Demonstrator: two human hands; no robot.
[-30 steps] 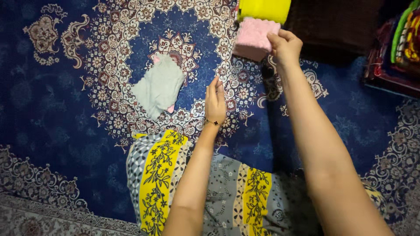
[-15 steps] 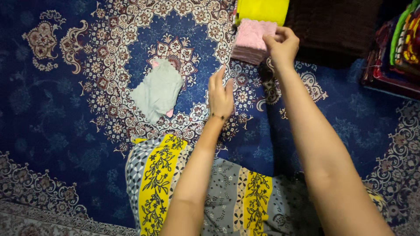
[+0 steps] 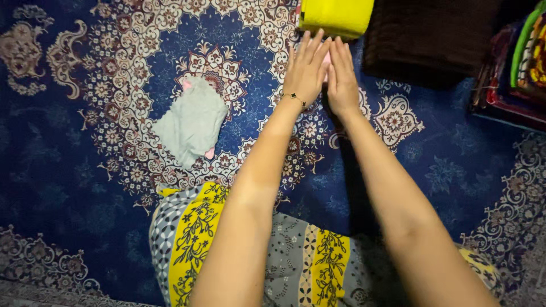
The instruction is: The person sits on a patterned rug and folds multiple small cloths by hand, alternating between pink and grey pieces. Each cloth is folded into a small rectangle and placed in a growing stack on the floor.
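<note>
Two flat hands are seen pressed side by side near the top of a large blue carpet [image 3: 85, 170] patterned with white and red floral medallions, which fills most of the view. A dark brown folded blanket [image 3: 432, 34] is laid at the upper right, and a stack of colourful fabrics [image 3: 520, 62] is seen at the right edge. A yellow, grey and white floral garment [image 3: 199, 239] is worn over the knee at the bottom. A pale grey cloth [image 3: 190, 122] with pink edges is left crumpled on the carpet, well apart to the left of the hands. A yellow folded cloth [image 3: 335, 16] is placed just beyond the fingertips. The left hand [image 3: 306, 71] and right hand [image 3: 340, 79] are held open, fingers straight, nothing gripped; a pink folded cloth [image 3: 326, 59] is almost wholly covered beneath them, only a sliver being shown between the hands.
</note>
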